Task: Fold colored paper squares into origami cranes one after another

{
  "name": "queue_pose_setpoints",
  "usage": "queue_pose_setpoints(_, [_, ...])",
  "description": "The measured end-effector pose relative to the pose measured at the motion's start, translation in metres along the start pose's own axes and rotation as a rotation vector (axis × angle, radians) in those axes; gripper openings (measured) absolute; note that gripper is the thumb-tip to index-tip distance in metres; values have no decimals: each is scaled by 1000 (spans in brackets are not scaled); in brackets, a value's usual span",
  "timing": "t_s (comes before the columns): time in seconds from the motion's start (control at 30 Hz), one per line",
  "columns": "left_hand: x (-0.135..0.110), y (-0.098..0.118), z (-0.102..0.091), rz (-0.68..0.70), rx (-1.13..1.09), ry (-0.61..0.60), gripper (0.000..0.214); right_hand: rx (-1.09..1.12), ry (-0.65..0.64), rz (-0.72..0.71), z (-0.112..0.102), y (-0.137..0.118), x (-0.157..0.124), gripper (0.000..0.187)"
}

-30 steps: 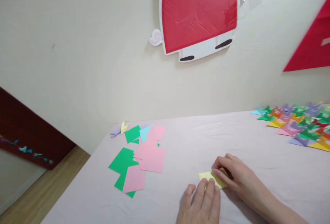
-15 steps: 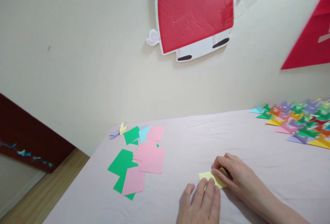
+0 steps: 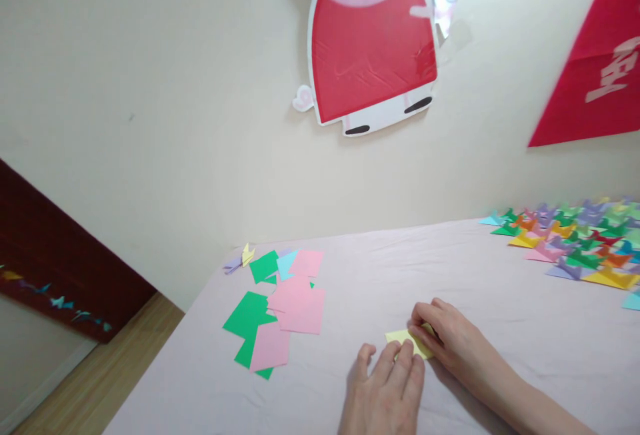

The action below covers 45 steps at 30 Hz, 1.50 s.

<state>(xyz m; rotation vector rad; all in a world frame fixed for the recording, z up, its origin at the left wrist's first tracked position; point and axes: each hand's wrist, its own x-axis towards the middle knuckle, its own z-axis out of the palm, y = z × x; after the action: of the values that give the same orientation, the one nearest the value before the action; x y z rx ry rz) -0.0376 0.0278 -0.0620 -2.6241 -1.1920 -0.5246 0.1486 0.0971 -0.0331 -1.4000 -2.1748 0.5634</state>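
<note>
A small piece of yellow folded paper (image 3: 399,336) lies on the cloth-covered table in front of me. My left hand (image 3: 384,385) rests palm down at its near edge, fingers stretched out and fingertips pressing on the paper; the thumb stands off to the side. From the right, my right hand (image 3: 450,338) has its thumb and bent fingers closed on the paper's right part. That end of the sheet is partly hidden under the fingers.
Pink paper squares (image 3: 307,308) and green paper squares (image 3: 247,313) lie loose on the left. Behind them sit a small yellow folded piece (image 3: 247,255) and a purple one (image 3: 233,265). Rows of colourful folded paper figures (image 3: 580,241) fill the back right, by the wall (image 3: 200,121).
My view has tilted up a little, showing more of the wall figure. Both hands stay on the yellow paper, with only slight finger shifts.
</note>
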Motion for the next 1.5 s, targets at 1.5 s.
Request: queue_pose_setpoints(1.5, [20, -17, -31, -361, 79, 83, 69, 591, -5, 73, -19, 2, -22, 62])
